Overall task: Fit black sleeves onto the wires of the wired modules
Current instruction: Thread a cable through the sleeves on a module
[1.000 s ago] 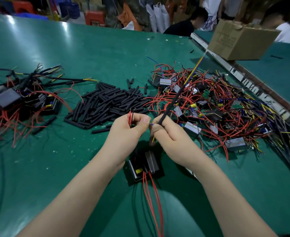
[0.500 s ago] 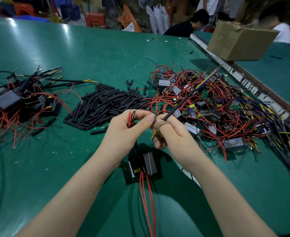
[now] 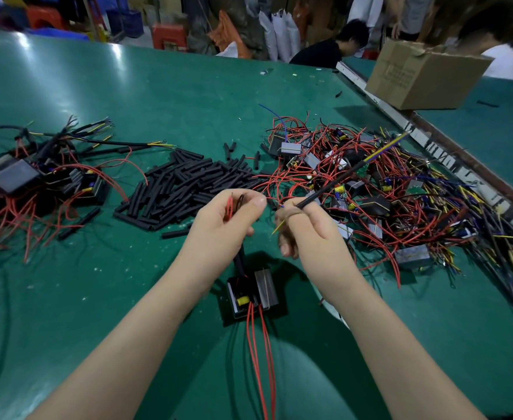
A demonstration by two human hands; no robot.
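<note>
My hands have pulled apart since before: left hand [image 3: 224, 228] pinching red wires [image 3: 229, 206], right hand [image 3: 306, 234] gripping the black sleeve [image 3: 334, 183], now tipped toward 2 o'clock.

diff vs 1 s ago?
The sleeved wire pinched by the right hand has swung from steeply upright down toward the right pile. Left hand still grips the red wires. Module, loose sleeves unchanged.

Cardboard box [image 3: 424, 75] on the far right of the green table [image 3: 158, 95], seated person [image 3: 334, 45] beyond.
</note>
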